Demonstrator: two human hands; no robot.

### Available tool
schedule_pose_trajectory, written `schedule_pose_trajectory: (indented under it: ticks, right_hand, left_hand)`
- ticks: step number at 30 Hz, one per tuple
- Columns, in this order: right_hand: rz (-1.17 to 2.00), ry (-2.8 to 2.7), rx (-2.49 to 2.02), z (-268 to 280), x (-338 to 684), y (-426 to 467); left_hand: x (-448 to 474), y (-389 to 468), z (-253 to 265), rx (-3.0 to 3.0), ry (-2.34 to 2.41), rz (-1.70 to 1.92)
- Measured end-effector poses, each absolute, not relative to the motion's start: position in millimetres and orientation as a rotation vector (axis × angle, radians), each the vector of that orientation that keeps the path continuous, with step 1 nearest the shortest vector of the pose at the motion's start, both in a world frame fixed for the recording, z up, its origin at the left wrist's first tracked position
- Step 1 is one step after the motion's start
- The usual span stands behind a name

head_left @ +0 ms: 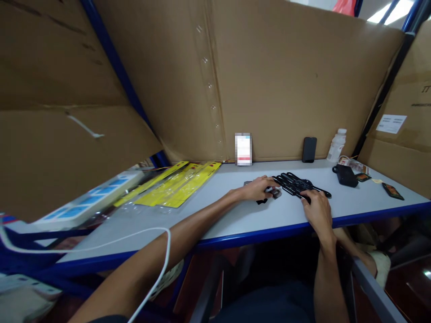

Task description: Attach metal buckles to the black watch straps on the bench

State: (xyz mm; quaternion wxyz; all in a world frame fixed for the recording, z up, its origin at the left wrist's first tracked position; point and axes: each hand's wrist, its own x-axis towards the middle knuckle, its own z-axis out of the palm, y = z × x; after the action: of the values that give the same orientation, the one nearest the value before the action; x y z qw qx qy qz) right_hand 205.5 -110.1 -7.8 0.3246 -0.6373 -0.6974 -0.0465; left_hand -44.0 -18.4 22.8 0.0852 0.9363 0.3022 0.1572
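My left hand (259, 187) reaches over the table with its fingers curled down and close together. Its fingertips are at the left end of a bunch of black glossy rod-like pieces (296, 183). Below that hand lie small dark and grey pieces (275, 193), partly covered and too small to name. On the near right side of the bunch, my right hand (317, 208) has its fingers bent against the black pieces, gripping their edge. What exactly the left fingers hold is hidden.
Yellow-backed clear packages (182, 190) lie on the table's left, beside a white-and-blue box (90, 199). At the back stand a lit screen (243, 150), a black phone (309, 150) and a bottle (336, 146). A black case (346, 175) sits right. A white cable (111, 244) crosses in front.
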Motion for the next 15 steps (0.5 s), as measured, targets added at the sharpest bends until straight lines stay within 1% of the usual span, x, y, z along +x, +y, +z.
schedule_pose_trajectory:
  ticks: [4,10,15]
  right_hand:
    - [-0.125,-1.826,-1.673,-7.2,205.9,-110.5]
    - [-0.12,-1.817,-1.676,-6.8,206.5,-110.3]
    - [-0.11,-1.819,-1.697,-5.7,206.3,-110.0]
  left_hand:
    - [-44.3,-18.8,24.2,2.866,0.905,0.369]
    - [-43.5,-17.5,24.1,2.798,0.957,0.403]
    - [-44.4,-17.1,25.3,2.544,1.068,0.589]
